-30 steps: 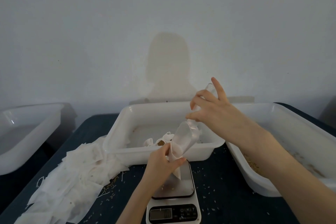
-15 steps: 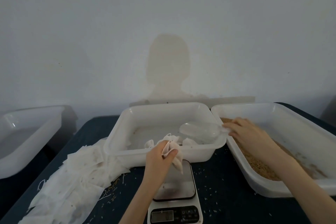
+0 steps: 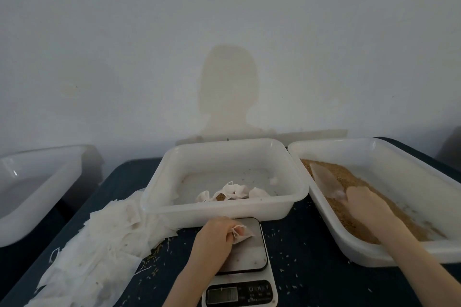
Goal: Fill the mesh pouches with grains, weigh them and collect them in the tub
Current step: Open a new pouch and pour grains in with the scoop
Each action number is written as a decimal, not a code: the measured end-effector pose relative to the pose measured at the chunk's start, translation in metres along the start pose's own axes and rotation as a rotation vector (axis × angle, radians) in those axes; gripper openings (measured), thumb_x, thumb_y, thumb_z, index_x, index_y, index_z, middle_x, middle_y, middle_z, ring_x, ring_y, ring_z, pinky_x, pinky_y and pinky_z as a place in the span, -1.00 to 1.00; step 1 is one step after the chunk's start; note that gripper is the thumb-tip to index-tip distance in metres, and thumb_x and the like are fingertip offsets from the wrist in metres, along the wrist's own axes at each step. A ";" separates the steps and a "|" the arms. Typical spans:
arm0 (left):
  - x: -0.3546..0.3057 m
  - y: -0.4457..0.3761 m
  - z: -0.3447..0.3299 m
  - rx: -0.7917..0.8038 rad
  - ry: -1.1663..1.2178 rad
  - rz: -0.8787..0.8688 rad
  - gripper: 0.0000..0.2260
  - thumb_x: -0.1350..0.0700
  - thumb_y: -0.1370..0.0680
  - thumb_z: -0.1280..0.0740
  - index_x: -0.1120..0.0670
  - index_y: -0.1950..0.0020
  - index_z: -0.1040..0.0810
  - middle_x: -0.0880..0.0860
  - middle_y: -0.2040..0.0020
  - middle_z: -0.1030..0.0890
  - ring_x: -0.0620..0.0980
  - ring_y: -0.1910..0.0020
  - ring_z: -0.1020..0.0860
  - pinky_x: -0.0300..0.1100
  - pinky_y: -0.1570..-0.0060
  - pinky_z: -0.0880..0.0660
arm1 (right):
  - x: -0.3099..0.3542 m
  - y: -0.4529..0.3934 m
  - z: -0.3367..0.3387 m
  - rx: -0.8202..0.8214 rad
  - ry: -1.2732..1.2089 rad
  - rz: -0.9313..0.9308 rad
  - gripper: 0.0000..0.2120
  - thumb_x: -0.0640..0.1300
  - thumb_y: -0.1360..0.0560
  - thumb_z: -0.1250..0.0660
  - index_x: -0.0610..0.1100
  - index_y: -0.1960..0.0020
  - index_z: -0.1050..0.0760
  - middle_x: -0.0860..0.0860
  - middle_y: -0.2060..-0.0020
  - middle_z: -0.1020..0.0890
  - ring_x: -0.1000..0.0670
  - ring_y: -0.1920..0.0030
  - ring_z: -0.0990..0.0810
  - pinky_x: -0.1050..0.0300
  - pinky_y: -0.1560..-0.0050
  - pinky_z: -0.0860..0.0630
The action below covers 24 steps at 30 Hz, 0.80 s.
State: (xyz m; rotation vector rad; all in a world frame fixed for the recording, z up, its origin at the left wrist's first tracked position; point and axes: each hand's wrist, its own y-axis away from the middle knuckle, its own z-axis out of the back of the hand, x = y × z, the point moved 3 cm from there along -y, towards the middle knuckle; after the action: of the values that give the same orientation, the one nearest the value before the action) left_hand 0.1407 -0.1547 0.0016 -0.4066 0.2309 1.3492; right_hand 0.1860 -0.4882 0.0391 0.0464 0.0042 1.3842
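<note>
head view: left hand (image 3: 214,238) has lowered the pinched pouch (image 3: 241,234) onto the scale (image 3: 245,244) (weighing next); right hand (image 3: 361,203), fingers around the scoop (image 3: 325,178), has dropped into the grains (image 3: 349,212).

The scale (image 3: 240,291) display is blurred, its near edge perhaps cropped.

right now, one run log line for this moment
left hand pinches mesh pouch on scale | right hand holds clear scoop in grain tub
</note>
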 end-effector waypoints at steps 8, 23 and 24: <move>0.001 0.004 0.005 -0.014 0.108 -0.120 -0.79 -0.17 -0.52 -0.26 -0.22 -0.11 -0.54 -0.28 -0.05 -0.55 -0.32 -0.03 -0.46 -0.42 -0.02 -0.38 | 0.010 0.015 0.013 -0.008 0.152 -0.076 -0.67 0.08 -0.62 -0.10 -0.06 0.25 -0.37 0.08 0.32 -0.52 0.07 0.33 -0.53 0.25 0.43 -0.34; 0.069 0.025 0.005 -0.536 0.829 0.291 -0.74 0.21 -0.61 -0.20 0.08 0.24 -0.58 0.00 0.27 -0.62 -0.13 0.25 -0.56 -0.20 0.15 -0.46 | 0.131 0.063 -0.055 -0.616 -0.633 0.382 -0.81 -0.23 -0.42 -0.47 -0.09 0.32 -0.53 0.13 0.59 -0.38 0.19 0.62 -0.32 0.41 0.56 -0.23; 0.072 0.025 0.003 -0.545 0.817 0.315 -0.74 0.22 -0.60 -0.20 0.09 0.25 -0.57 0.01 0.29 -0.61 -0.10 0.26 -0.56 -0.19 0.15 -0.46 | 0.131 0.061 -0.064 -0.596 -0.649 0.363 -0.81 -0.23 -0.42 -0.46 -0.08 0.32 -0.53 0.15 0.59 -0.38 0.19 0.62 -0.32 0.44 0.54 -0.21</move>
State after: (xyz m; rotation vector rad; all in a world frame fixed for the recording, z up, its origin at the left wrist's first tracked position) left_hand 0.1309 -0.0846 -0.0280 -1.4304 0.6225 1.4843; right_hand 0.1481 -0.3460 -0.0191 -0.0054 -0.9949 1.6261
